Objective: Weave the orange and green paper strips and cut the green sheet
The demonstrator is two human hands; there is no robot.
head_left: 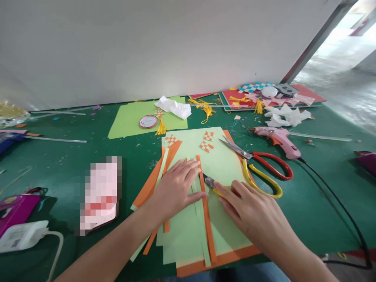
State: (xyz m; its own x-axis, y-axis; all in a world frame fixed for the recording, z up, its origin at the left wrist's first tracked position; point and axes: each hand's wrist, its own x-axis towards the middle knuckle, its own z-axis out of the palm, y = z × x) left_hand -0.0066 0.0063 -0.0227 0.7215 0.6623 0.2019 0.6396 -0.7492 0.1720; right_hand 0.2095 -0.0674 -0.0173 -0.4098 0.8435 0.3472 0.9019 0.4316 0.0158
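Note:
My left hand (179, 186) lies flat with its fingers spread over light green and orange paper strips, its fingertips touching an orange strip (209, 231). In my right hand (245, 201) is a yellow utility knife (209, 181), its dark blade pointing left at the edge of that orange strip. Both hands rest over light green sheets (229, 223), with orange paper (190, 269) showing beneath. Small orange-and-white checkered woven pieces (207, 147) lie on the sheet beyond my hands. Another woven piece (170, 140) sits at the sheet's upper left.
Scissors (249, 156) and a pink glue gun (279, 139) with a black cord lie to the right. A blurred phone (101, 192) is at left. Behind are a tape roll (148, 121), tissue (174, 107) and green paper (126, 117). A white plug (23, 236) lies near left.

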